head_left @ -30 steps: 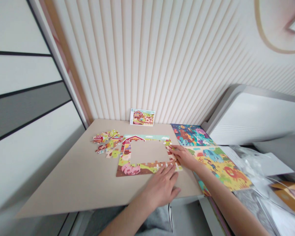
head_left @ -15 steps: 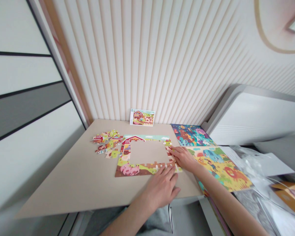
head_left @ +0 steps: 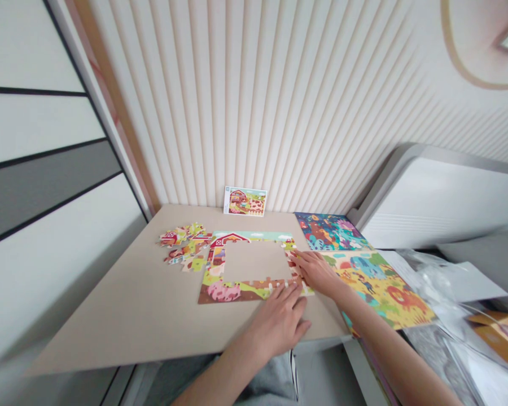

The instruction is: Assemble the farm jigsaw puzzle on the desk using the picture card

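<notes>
While the open left hand [head_left: 277, 322] and right hand [head_left: 317, 272] are laid on its edge, a farm jigsaw puzzle [head_left: 220, 291] is seen assembled as a hollow rectangular border.

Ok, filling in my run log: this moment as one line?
left hand: on farm jigsaw border, bottom | right hand: on border, right side | loose pieces: left of border

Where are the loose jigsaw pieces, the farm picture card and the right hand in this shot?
loose jigsaw pieces [head_left: 180, 237]: head view, on the middle of the heap.
farm picture card [head_left: 245, 201]: head view, on its centre.
right hand [head_left: 317, 272]: head view, on its back.
</notes>
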Motion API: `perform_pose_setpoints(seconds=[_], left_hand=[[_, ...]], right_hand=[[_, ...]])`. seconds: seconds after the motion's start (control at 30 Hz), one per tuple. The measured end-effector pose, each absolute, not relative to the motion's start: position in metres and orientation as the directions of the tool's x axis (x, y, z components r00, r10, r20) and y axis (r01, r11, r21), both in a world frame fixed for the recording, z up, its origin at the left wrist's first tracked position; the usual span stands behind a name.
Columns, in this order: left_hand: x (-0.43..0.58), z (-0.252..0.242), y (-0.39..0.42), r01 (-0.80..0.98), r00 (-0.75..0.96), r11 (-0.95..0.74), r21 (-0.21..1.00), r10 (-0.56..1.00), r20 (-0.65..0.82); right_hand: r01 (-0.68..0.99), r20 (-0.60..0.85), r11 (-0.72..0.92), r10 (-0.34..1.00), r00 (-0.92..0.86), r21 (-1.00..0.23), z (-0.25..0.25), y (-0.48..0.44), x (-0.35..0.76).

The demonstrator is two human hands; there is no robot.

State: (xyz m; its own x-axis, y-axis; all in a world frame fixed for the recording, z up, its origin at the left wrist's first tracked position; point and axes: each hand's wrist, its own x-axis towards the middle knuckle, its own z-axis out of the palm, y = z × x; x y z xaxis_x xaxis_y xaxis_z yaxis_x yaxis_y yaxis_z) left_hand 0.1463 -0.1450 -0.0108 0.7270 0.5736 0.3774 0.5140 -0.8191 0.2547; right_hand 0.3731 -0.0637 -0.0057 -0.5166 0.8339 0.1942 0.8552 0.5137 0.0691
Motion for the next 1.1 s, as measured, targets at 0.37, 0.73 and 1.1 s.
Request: perform_pose_setpoints(seconds=[0.37,0.73,1.1], left_hand=[[0.147,-0.013,-0.146,0.515,0.71,-0.81,0.282,0.587,0.389],[0.144,-0.007,-0.147,0.52,0.709,-0.82,0.238,0.57,0.414],[-0.009,-0.019,-0.138,0.829,0.42,-0.526,0.191,0.81,0.409]], right_hand=[[0.851,0.191,0.523,0.831,-0.523,0.057,-0.003,-0.062,0.363],[0.873,0.256,0.457,0.876,-0.409,-0.169,-0.016,-0.047,0.375],[0.932,0.314,0.352,0.897,-0.311,-0.082,-0.036,-0.041,0.383]])
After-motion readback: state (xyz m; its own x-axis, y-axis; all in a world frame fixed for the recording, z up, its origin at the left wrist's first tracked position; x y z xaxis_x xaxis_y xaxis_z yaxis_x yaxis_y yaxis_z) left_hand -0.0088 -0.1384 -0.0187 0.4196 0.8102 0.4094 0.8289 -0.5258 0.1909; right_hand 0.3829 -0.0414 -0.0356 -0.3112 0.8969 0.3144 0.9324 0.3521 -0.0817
